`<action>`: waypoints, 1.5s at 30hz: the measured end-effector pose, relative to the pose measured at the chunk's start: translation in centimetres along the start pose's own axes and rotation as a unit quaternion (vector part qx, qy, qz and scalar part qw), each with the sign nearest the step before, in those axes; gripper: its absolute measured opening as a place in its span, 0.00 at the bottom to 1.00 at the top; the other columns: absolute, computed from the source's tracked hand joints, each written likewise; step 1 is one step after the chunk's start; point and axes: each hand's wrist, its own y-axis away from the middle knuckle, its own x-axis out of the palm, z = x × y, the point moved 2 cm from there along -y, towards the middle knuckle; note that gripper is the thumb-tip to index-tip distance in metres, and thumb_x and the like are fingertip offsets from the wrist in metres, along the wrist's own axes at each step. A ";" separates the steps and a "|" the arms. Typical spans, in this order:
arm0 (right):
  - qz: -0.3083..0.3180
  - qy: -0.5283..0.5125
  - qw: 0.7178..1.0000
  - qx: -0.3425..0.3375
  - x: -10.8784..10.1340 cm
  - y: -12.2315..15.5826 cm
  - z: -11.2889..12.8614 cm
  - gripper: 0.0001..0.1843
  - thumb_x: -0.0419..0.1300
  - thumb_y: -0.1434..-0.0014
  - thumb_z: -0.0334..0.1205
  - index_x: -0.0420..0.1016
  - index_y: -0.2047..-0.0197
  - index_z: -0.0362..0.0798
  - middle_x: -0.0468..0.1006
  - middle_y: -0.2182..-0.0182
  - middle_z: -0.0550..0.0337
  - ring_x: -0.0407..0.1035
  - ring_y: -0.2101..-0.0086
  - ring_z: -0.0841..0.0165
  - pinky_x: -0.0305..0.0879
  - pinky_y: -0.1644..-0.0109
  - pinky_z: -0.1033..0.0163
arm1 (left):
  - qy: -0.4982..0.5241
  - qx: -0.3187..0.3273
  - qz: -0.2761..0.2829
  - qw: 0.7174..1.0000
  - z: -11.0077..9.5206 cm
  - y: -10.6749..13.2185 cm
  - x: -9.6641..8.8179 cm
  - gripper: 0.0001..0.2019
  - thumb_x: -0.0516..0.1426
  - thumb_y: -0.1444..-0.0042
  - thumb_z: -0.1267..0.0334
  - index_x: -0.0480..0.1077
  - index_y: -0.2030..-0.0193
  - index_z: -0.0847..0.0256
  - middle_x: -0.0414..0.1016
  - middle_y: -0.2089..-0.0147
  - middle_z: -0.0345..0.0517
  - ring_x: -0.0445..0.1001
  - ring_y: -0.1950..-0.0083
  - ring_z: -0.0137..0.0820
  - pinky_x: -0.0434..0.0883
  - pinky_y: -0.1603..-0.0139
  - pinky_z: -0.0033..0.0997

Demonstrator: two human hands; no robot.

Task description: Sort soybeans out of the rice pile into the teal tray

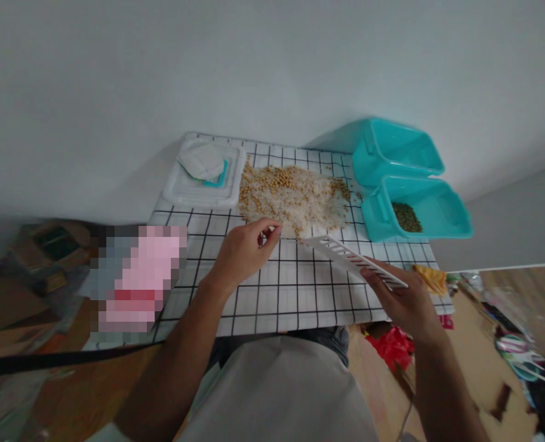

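Observation:
A spread pile of white rice grains mixed with yellow soybeans (pixel 300 193) lies on the checked tablecloth (pixel 272 288), with darker greenish grains at its right end. At the pile's near edge, my left hand (pixel 247 248) has thumb and forefinger curled together in a pinch; whatever may be between the tips is too small to make out. My right hand (pixel 403 298) grips a white slotted plastic strip (pixel 341 255) by its near end. The strip slants away from me, its far end low beside the pile's front edge.
Two turquoise bins stand at the right: a rear bin (pixel 399 150) and a front bin (pixel 442 215) holding small green beans (pixel 407 218). A clear lid (pixel 175 184) with a whitish packet (pixel 201 161) sits at the left. A yellow cloth (pixel 431 279) hangs near the right edge.

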 end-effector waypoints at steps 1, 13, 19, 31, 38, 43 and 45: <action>-0.012 0.000 1.000 0.004 -0.1 -0.1 -0.2 0.17 0.62 0.34 0.45 0.81 0.44 0.56 0.85 0.52 0.60 0.81 0.54 0.58 0.78 0.49 0.57 | -0.002 0.000 -0.002 1.000 0.0 0.0 0.0 0.12 0.55 0.32 0.54 0.76 0.53 0.57 0.79 0.67 0.39 0.72 0.70 0.28 0.65 0.66 0.28; 0.003 0.044 0.998 -0.035 -0.1 -1.0 -0.2 0.17 0.62 0.34 0.44 0.81 0.44 0.56 0.85 0.53 0.61 0.82 0.56 0.61 0.79 0.55 0.63 | -0.015 0.004 -0.013 1.000 0.3 0.0 -0.2 0.11 0.55 0.33 0.55 0.76 0.54 0.55 0.78 0.69 0.38 0.72 0.71 0.28 0.65 0.66 0.29; 0.012 0.017 0.999 -0.026 -0.3 -0.3 -0.2 0.16 0.64 0.35 0.41 0.81 0.44 0.59 0.85 0.53 0.64 0.81 0.55 0.63 0.79 0.56 0.66 | -0.022 0.004 -0.010 1.000 0.4 0.0 -0.1 0.11 0.55 0.32 0.54 0.76 0.53 0.55 0.77 0.69 0.38 0.71 0.72 0.28 0.64 0.67 0.30; 0.035 0.007 0.998 -0.049 -0.4 1.3 0.3 0.19 0.63 0.35 0.37 0.79 0.43 0.63 0.84 0.49 0.66 0.80 0.51 0.64 0.79 0.49 0.64 | -0.028 -0.001 -0.011 1.000 0.4 -0.1 -0.1 0.11 0.55 0.33 0.55 0.76 0.53 0.55 0.77 0.70 0.38 0.71 0.72 0.29 0.64 0.66 0.30; 0.016 0.020 0.998 -0.054 -0.4 1.3 0.8 0.17 0.63 0.35 0.37 0.81 0.44 0.57 0.84 0.51 0.62 0.81 0.52 0.61 0.79 0.49 0.62 | -0.027 0.003 -0.011 1.000 0.5 0.0 -0.1 0.11 0.55 0.33 0.55 0.76 0.53 0.55 0.78 0.69 0.39 0.72 0.72 0.29 0.65 0.67 0.30; -0.015 0.025 0.997 -0.069 0.3 0.5 1.0 0.15 0.63 0.35 0.39 0.82 0.46 0.55 0.85 0.53 0.60 0.82 0.55 0.61 0.79 0.52 0.61 | -0.024 0.006 -0.011 1.000 0.6 0.0 -0.1 0.11 0.55 0.33 0.55 0.76 0.53 0.54 0.78 0.69 0.39 0.72 0.72 0.29 0.64 0.67 0.30; -0.002 0.025 0.996 -0.081 0.5 0.4 1.0 0.16 0.62 0.34 0.38 0.81 0.45 0.55 0.85 0.52 0.60 0.82 0.55 0.61 0.79 0.49 0.60 | -0.026 0.008 -0.012 1.000 0.6 0.0 -0.1 0.11 0.55 0.33 0.55 0.76 0.53 0.54 0.78 0.69 0.39 0.72 0.72 0.29 0.65 0.67 0.30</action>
